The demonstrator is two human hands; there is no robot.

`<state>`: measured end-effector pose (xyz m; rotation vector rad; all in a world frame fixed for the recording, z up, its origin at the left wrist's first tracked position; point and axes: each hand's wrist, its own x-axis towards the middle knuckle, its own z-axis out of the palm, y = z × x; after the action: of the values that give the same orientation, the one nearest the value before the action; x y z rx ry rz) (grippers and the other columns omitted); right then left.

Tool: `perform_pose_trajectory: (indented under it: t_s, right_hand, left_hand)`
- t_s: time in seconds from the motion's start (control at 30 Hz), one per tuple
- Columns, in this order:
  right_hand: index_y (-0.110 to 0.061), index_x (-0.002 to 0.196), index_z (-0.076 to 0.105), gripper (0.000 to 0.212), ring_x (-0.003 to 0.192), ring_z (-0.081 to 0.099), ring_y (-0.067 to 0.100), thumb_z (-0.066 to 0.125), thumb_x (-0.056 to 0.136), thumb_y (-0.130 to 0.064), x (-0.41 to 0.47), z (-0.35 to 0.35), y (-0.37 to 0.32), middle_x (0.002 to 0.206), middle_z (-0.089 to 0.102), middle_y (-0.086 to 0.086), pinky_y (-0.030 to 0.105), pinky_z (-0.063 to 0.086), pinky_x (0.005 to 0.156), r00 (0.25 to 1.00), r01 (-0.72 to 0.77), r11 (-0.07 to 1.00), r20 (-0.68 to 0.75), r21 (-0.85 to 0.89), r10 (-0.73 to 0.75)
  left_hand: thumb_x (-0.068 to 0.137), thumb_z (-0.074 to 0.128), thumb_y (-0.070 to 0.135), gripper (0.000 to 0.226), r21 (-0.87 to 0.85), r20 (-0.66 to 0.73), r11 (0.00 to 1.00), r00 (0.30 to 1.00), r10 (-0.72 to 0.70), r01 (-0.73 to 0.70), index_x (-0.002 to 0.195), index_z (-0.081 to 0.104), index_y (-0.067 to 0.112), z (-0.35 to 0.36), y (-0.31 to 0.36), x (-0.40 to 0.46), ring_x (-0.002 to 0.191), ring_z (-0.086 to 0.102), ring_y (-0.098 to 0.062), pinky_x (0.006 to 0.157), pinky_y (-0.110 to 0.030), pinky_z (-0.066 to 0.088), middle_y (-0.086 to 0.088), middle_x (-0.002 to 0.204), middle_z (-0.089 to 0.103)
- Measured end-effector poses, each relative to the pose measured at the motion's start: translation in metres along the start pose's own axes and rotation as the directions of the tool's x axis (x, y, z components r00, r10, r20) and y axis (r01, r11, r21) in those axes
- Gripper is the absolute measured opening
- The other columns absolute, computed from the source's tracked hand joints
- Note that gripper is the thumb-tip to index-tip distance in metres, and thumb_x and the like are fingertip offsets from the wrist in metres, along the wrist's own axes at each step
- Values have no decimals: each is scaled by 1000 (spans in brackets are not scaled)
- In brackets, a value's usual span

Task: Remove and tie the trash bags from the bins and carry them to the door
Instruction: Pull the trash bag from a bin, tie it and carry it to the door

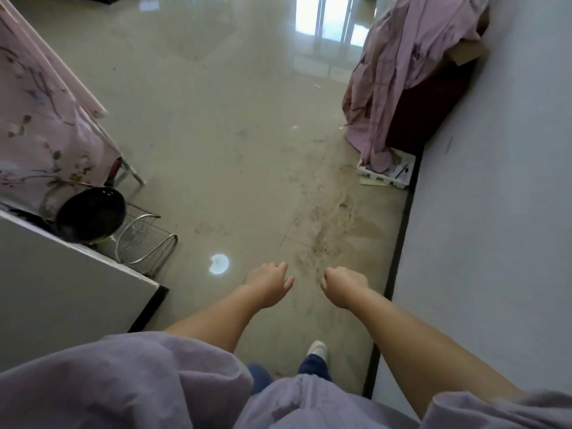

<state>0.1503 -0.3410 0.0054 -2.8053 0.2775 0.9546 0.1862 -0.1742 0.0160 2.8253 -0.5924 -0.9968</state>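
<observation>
No trash bag or bin shows in the head view. My left hand (268, 283) hangs over the tiled floor with its fingers loosely curled and nothing in it. My right hand (342, 284) is close beside it, about a hand's width to the right, fingers curled under, also holding nothing. Both forearms reach forward from lilac sleeves. One white shoe (316, 351) stands on the floor below my hands.
A white wall (495, 212) runs along the right. A pink cloth (402, 72) drapes over a dark red cabinet and cardboard box by that wall, with a white tray (385, 174) at its foot. At left stand a white counter (62, 289), a black pan (91, 215), a wire rack (145, 239) and floral-covered furniture (37, 119). Dirt streaks the floor (322, 230).
</observation>
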Motion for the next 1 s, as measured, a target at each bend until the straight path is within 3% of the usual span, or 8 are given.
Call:
perform_pose_trajectory:
  t_s: [0.13,0.37,0.63,0.7,0.87,1.0]
  right_hand:
    - [-13,114,56,33,104,61,30,30,98,-25,51,-49,17,119,62,10,37,48,82,999,23,998,26,-60,-21]
    - [-10,127,52,35,115,54,29,30,101,-15,161,-143,-10,130,53,8,38,48,92,980,191,931,116,-312,-163]
    - [-10,131,49,37,122,51,28,27,101,-11,325,-277,-75,134,50,7,38,47,91,974,228,891,98,-393,-206]
    - [-11,131,50,38,121,52,28,28,100,-9,361,-313,-95,134,50,7,38,47,85,969,246,874,92,-420,-228]
    - [-10,126,51,35,114,56,28,28,101,-15,452,-401,-132,126,56,8,37,49,85,971,223,908,-1,-355,-239]
    - [-11,128,51,34,114,55,28,31,101,-14,536,-463,-155,129,54,6,38,51,88,962,249,872,2,-421,-274]
  left_hand:
    - [99,30,43,48,-90,-19,996,1000,-16,14,134,40,11,-46,14,51,122,49,-33,95,-41,42,-15,134,51]
    - [99,30,40,46,-202,6,967,988,-155,153,130,43,8,-118,-37,152,114,54,-34,92,-40,44,-18,127,56]
    - [97,29,44,48,-191,-35,967,983,-178,168,130,44,12,-254,-135,290,120,52,-34,96,-41,44,-16,133,53]
    - [97,29,45,49,-177,-49,968,981,-188,177,130,44,12,-293,-164,320,120,52,-33,97,-42,44,-15,134,53]
    - [99,30,41,45,-187,-58,955,968,-243,229,128,44,11,-371,-218,392,119,52,-33,93,-38,42,-15,132,53]
    - [98,29,41,45,-224,-89,936,951,-297,272,128,45,11,-421,-254,463,119,52,-32,92,-38,42,-14,133,53]
